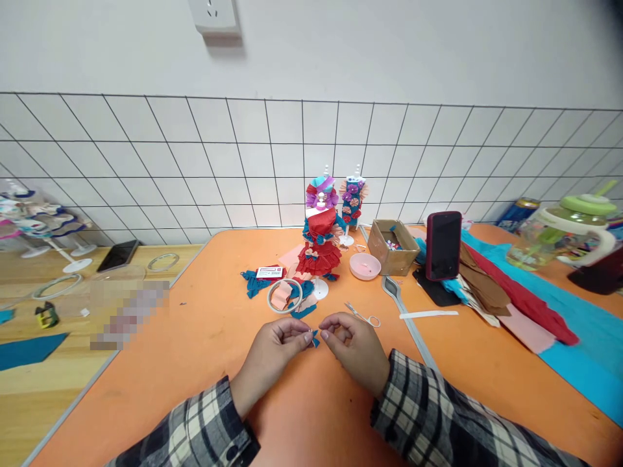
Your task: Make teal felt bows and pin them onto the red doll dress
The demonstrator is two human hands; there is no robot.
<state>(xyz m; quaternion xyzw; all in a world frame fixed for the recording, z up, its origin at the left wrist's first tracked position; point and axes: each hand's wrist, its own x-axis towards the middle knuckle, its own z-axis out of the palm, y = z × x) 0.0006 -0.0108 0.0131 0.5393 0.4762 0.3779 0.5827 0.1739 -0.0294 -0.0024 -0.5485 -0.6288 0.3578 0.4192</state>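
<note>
My left hand (272, 350) pinches a small teal crepe paper bow (316, 338) between thumb and forefinger, low over the orange table. Just to its right, the thumb and forefinger of my right hand (357, 350) are closed beside the bow; whatever they grip is too small to make out. Beyond my hands a small dress form (318, 250) wears a red and teal ruffled paper dress. At its foot lie a roll of tape (269, 305) and teal and peach paper scraps (254, 284). Small scissors (363, 316) lie just past my right hand.
A pink bowl (365, 266) and a cardboard box (393, 250) stand at the back. To the right are an upright phone (443, 246), coloured crepe paper (579, 363) and a pitcher (545, 237). More dress forms (43, 224) stand on the wooden table at left.
</note>
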